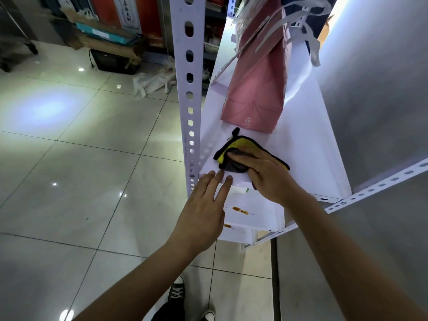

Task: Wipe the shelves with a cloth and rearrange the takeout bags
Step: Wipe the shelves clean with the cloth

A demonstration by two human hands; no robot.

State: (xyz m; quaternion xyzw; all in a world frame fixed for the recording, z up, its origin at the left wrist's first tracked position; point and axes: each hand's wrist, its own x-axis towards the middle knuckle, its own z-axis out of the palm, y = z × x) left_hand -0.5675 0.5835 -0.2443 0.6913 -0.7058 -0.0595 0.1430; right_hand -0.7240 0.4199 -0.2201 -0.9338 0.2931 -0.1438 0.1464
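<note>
A yellow and dark grey cloth (240, 144) with black edging lies on the white top shelf (301, 147). My right hand (266, 174) presses flat on the cloth near the shelf's front end. My left hand (203, 209) rests its straight fingertips on the shelf's front edge, holding nothing. A pink takeout bag (257, 89) lies on the shelf just beyond the cloth. Behind it lie more bags with white ribbon handles (301, 19). The lower shelf (254, 205) below my hands shows brown stains (240, 210).
A white perforated upright post (187, 89) stands at the shelf's left front corner. A grey wall (382, 89) runs along the right. Cardboard boxes (106, 31) and a white bag (152, 82) lie on the tiled floor at left. My shoes (177, 290) are below.
</note>
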